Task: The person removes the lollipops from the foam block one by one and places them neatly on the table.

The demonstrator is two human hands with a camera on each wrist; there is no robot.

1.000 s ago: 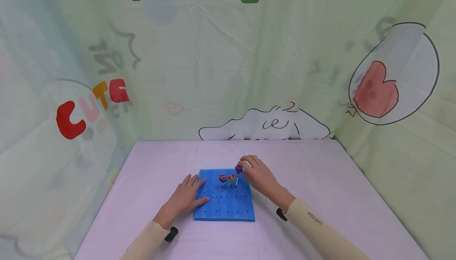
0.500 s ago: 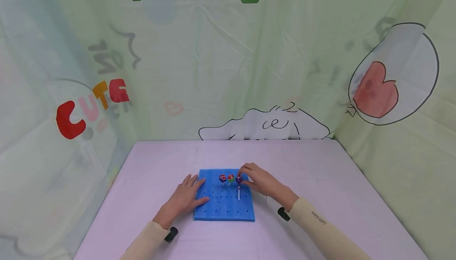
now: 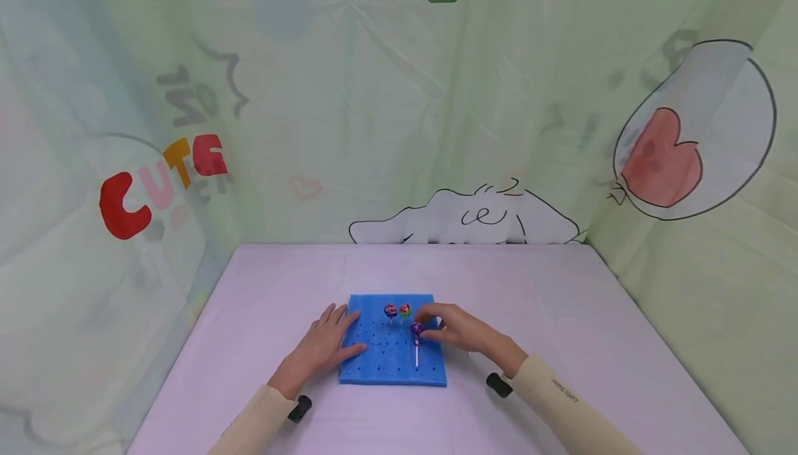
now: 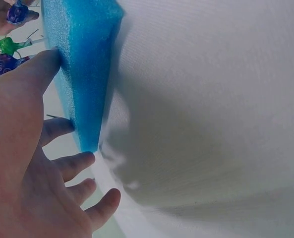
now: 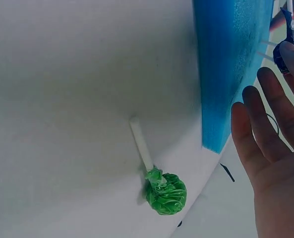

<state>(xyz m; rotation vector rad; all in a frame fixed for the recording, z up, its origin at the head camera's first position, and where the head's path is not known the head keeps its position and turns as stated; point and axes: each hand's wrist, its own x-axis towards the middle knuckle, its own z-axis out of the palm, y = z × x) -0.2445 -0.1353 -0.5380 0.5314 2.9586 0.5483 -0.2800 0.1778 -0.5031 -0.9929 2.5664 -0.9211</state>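
A blue foam board (image 3: 368, 375) dotted with small holes lies on the table. Spread along its left edge, my left hand (image 3: 321, 344) touches it with straight fingers. In the left wrist view the thumb (image 4: 46, 62) rests on the foam. Between thumb and fingers, my right hand (image 3: 464, 330) pinches a purple lollipop (image 3: 416, 329) by its head, stick pointing down over the board's near right part. Whether the stick tip touches the foam I cannot tell. Two lollipops stand in the far row: a purple-red one (image 3: 390, 310) and a green-red one (image 3: 405, 310).
Beside the board's right side, a green-wrapped lollipop (image 5: 166, 193) lies on the table in the right wrist view; my right hand and arm mostly hide it in the head view. Printed curtains (image 3: 399, 129) surround the pale table (image 3: 293, 275).
My right hand has brought the purple lollipop from the far row, right of the other two, toward the board's near side. My left hand has stayed in place.
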